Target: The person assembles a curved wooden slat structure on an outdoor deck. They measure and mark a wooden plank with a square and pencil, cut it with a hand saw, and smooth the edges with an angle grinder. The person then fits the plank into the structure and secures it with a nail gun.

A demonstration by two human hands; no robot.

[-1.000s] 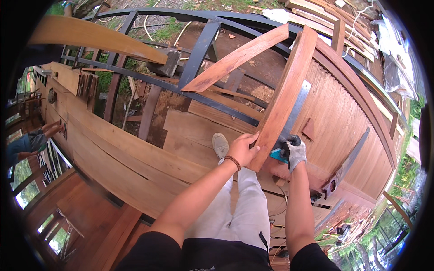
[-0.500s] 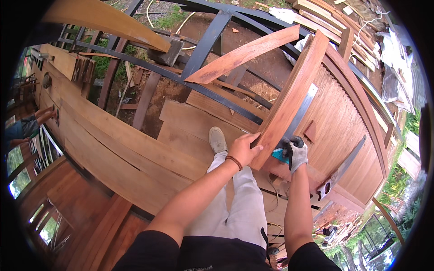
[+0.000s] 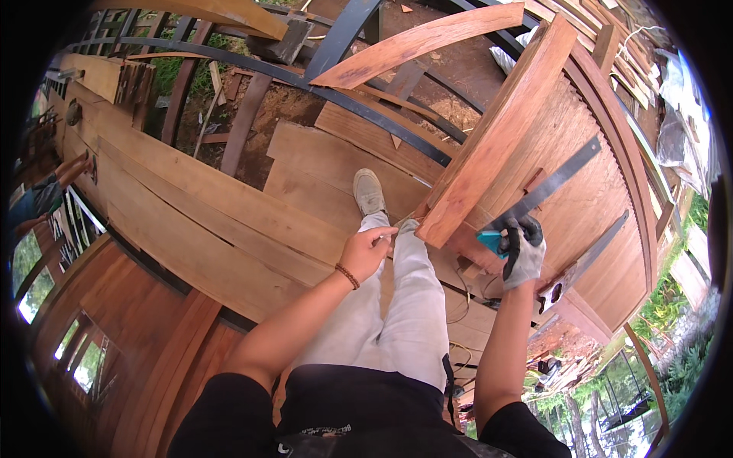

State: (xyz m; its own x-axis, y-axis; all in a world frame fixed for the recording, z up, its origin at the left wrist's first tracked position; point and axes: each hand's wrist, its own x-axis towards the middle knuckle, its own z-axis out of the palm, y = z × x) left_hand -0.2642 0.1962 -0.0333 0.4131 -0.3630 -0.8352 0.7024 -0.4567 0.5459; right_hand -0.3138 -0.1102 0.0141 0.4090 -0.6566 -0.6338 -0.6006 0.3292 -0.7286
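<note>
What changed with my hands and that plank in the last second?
The left hand let go of the reddish plank and dropped to the knee, fingers pinched on something too small to tell. The gloved right hand kept its grip on the metal square against the plank.

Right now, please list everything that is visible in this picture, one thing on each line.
plank: one, reddish brown, leaning, lower end between the two hands
metal square: one, grey blade with blue handle, in the right hand
curved wood strip: one, reddish, top centre
dark metal frame bars: several, black, curved over bare soil
wide boards: several, light brown, left and centre
slatted wooden panel: one, reddish, right side
shoe: one, beige, on a board
trousers: light grey
bracelet: one, brown, left wrist
left hand: bare, by the plank's lower end
right hand: grey glove, gripping the square
</note>
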